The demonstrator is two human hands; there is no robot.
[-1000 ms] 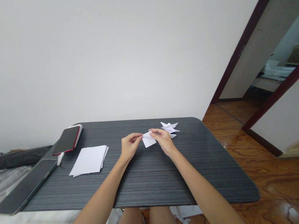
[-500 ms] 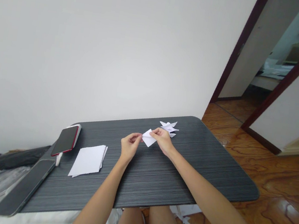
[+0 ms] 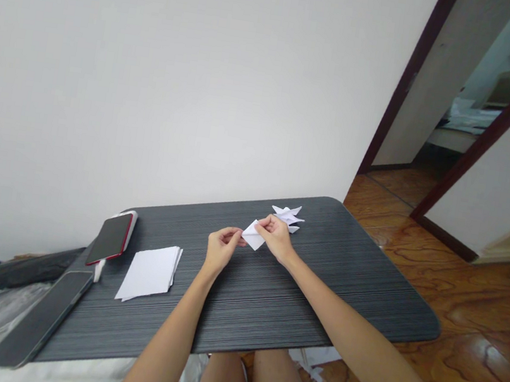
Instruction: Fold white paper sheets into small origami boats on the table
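Above the dark table (image 3: 193,220), a small folded white paper (image 3: 253,240) is held between my two hands. My left hand (image 3: 222,247) pinches its left corner between thumb and fingers. On the other side, my right hand (image 3: 275,237) grips the upper right part, its thumb lying on the paper. Part of the sheet is covered by the right fingers. Just beyond my right hand lie several pointed folded paper pieces (image 3: 288,214), partly hidden by that hand.
To the left sits a stack of white paper sheets (image 3: 149,272). A red-edged tablet (image 3: 110,238) rests on a white object at the table's left side, and a dark phone-like slab (image 3: 41,319) lies nearer. White paper scraps (image 3: 316,360) are on the floor below the front edge.
The folded paper is turned slightly, and my right thumb and fingers have shifted a little on it. Both hands still hold it in nearly the same spot.
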